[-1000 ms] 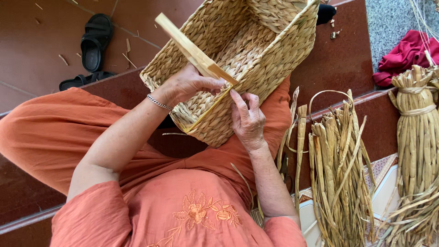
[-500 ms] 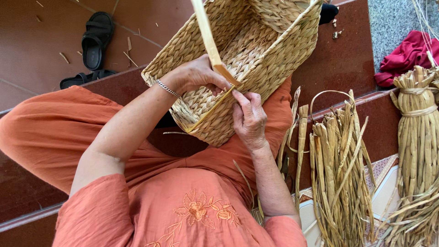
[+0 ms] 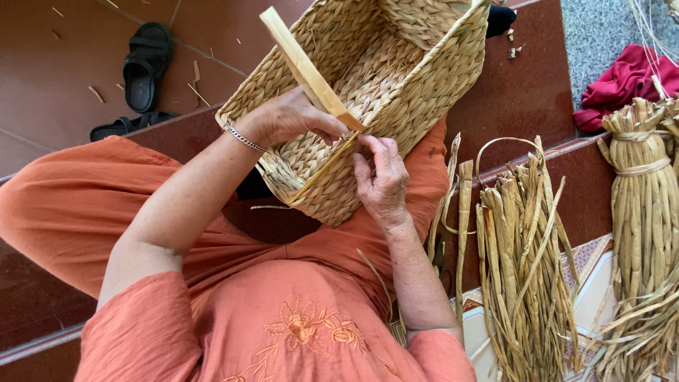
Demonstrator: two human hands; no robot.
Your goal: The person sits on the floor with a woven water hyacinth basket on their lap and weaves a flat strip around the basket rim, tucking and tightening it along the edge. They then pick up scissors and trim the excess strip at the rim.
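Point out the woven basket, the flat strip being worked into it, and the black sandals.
woven basket [image 3: 424,78]: head view, on its right side wall.
flat strip [image 3: 300,64]: head view, mid-length, above the left hand [image 3: 290,117].
black sandals [image 3: 145,67]: head view, on the strap of the upper sandal.

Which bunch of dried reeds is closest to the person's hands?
The loose bunch just beside the right hand. It lies untied and spread out, while the other bunch sits farther right and is tied with a band near its top.
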